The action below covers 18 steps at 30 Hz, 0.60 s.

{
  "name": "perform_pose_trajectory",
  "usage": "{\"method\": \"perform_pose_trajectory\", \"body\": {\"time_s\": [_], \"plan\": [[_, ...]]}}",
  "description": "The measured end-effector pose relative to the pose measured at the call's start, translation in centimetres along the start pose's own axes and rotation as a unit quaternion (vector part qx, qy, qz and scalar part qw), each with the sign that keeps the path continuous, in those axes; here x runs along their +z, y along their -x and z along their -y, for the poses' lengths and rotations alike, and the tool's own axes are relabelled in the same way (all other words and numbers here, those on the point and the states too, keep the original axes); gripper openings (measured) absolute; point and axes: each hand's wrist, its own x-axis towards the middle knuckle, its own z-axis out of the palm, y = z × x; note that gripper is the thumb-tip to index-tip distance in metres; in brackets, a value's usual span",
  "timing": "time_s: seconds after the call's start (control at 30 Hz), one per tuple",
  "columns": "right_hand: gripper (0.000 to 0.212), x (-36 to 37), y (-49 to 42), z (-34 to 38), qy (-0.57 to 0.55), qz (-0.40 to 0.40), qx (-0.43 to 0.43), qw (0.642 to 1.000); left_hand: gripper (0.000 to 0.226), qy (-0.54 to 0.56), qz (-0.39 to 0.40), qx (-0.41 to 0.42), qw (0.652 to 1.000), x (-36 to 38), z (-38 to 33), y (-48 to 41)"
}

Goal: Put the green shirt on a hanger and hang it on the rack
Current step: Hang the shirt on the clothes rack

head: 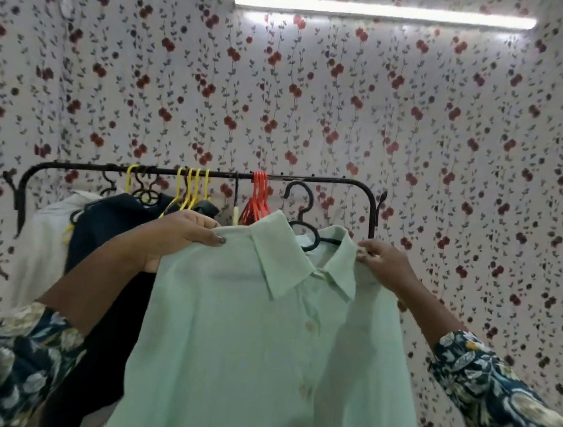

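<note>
green shirt (pixel 260 349) (on black hanger (pixel 302 215)) | left hand (pixel 181 234) grip clamps shoulder | right hand (pixel 382 261) pinches shoulder

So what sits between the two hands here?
In the head view, the shirt collar with the hanger hook rising behind it; the left hand and right hand grip its shoulders.

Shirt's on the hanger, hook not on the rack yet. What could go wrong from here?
1. The left hand and right hand grip the green shirt at its shoulders, not the black hanger. Its hook, just below the rack bar, could tilt and miss.
2. The red hangers hang close beside the hook, which might snag them on the way up.
</note>
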Motion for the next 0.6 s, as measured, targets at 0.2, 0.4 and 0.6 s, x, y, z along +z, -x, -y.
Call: {"method": "perform_pose_trajectory", "body": {"time_s": [0.2,0.4,0.6], "plan": [[0.039,3.1,-9.2,-3.7,-0.014,0.028,-0.006,1.0,0.01,-0.163,-0.165,-0.026,0.972,3.1,-3.1,-11.4],[0.031,7.3,-16.3,-5.7,-0.047,0.017,-0.012,0.999,0.028,-0.191,-0.205,-0.043,0.959,5.4,-3.9,-23.3],[0.03,10.5,-21.7,-6.9,-0.076,0.032,0.008,0.997,0.017,-0.157,-0.219,-0.046,0.962,4.9,-3.9,-31.8]]}}
